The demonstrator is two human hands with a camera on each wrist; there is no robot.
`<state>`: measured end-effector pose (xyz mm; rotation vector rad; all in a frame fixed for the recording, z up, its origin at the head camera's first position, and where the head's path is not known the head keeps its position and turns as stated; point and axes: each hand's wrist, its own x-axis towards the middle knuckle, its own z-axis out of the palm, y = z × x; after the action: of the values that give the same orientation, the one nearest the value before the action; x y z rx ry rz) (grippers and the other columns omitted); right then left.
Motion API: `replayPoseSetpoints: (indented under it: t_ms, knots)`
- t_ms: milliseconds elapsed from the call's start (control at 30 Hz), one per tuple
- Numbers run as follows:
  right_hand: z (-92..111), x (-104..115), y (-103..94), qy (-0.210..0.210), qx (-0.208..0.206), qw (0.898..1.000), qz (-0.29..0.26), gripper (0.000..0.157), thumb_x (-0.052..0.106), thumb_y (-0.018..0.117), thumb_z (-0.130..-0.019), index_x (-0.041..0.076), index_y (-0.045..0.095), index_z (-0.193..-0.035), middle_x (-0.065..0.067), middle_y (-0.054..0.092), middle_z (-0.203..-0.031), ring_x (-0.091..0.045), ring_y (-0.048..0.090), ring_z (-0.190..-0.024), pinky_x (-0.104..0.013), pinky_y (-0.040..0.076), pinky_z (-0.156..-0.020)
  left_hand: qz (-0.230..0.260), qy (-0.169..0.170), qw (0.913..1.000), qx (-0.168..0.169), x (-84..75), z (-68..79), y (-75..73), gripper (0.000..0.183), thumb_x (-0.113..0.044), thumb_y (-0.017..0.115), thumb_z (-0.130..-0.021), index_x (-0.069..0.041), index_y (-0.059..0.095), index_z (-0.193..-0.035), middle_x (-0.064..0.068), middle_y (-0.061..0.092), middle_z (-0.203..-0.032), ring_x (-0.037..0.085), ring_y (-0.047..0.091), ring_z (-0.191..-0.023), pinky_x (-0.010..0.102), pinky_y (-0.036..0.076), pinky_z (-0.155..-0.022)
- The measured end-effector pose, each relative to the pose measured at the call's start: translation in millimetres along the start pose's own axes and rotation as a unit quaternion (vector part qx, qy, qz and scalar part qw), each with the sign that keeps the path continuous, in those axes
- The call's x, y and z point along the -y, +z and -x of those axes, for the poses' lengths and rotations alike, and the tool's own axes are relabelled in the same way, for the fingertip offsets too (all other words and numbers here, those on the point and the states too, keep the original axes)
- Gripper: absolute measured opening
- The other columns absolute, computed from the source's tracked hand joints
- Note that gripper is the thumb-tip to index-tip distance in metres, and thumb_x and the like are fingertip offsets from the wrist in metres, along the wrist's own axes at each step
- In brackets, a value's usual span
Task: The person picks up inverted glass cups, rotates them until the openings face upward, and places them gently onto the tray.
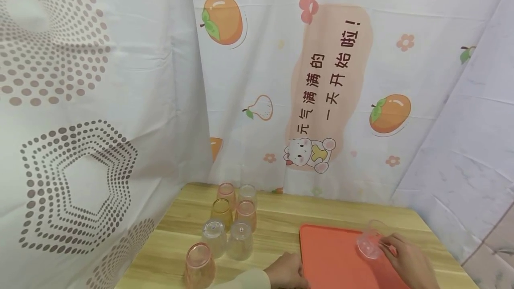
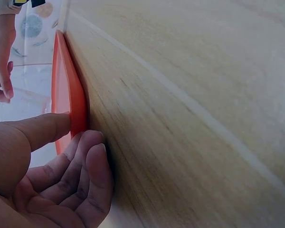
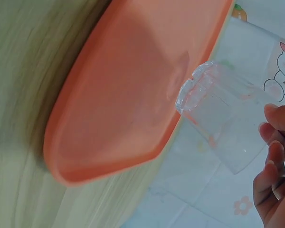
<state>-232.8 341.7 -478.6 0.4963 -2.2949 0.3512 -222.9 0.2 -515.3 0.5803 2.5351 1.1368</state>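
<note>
A clear drinking glass (image 1: 368, 246) hangs over the red-orange tray (image 1: 327, 258), and my right hand (image 1: 411, 260) pinches it by the rim. In the right wrist view the glass (image 3: 223, 116) is tilted, with its thick faceted base toward the tray (image 3: 114, 104) and its rim between thumb and fingers of the right hand (image 3: 278, 166). My left hand (image 1: 287, 272) is at the tray's left edge. The left wrist view shows that hand (image 2: 52, 175) pinching the raised rim, thumb inside and the other fingers curled outside, close to the table.
Left of the tray, several glasses stand upside down in a loose group: a pink glass (image 1: 200, 264) in front, clear glasses (image 1: 240, 241) behind it, an amber glass (image 1: 221, 213) farther back. The wooden table (image 1: 277, 222) meets printed curtains (image 1: 257, 146) at its back and sides.
</note>
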Motion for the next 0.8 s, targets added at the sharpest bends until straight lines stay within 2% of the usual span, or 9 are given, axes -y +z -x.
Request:
replayPoseSetpoints:
  t_ms: [167, 400, 800]
  knots:
    - [-2, -3, -2.1, -0.009, 0.004, 1.0, 0.018, 0.028, 0.007, 0.084, -0.06, 0.019, 0.069, -0.08, 0.014, 0.06, -0.074, 0.001, 0.051, -0.056, -0.029, 0.041, -0.046, -0.002, 0.0, 1.0, 0.0, 2.3, -2.2, 2.0, 0.043, -0.016, 0.075, -0.073, -0.012, 0.045, -0.041, -0.009, 0.029, -0.034, 0.005, 0.02, -0.03, 0.021, 0.017, -0.03]
    - [0, -12, -0.5, -0.002, 0.006, 0.999, 0.032, 0.028, 0.007, 0.085, -0.059, 0.017, 0.071, -0.081, 0.011, 0.062, -0.075, 0.002, 0.049, -0.053, -0.028, 0.04, -0.044, -0.011, 0.006, 0.9999, 0.002, 2.5, -1.6, 1.8, 0.045, -0.015, 0.074, -0.075, -0.011, 0.044, -0.042, -0.01, 0.028, -0.035, 0.004, 0.02, -0.03, 0.019, 0.017, -0.03]
    - [1, -28, 2.1, -0.006, 0.006, 0.999, 0.048, 0.025, 0.007, 0.083, -0.06, 0.015, 0.071, -0.08, 0.008, 0.062, -0.077, -0.008, 0.058, -0.059, -0.03, 0.044, -0.049, -0.009, 0.008, 0.9999, 0.003, 1.1, -0.5, 1.4, 0.048, -0.014, 0.073, -0.075, -0.012, 0.04, -0.04, -0.01, 0.025, -0.034, 0.005, 0.017, -0.03, 0.02, 0.015, -0.03]
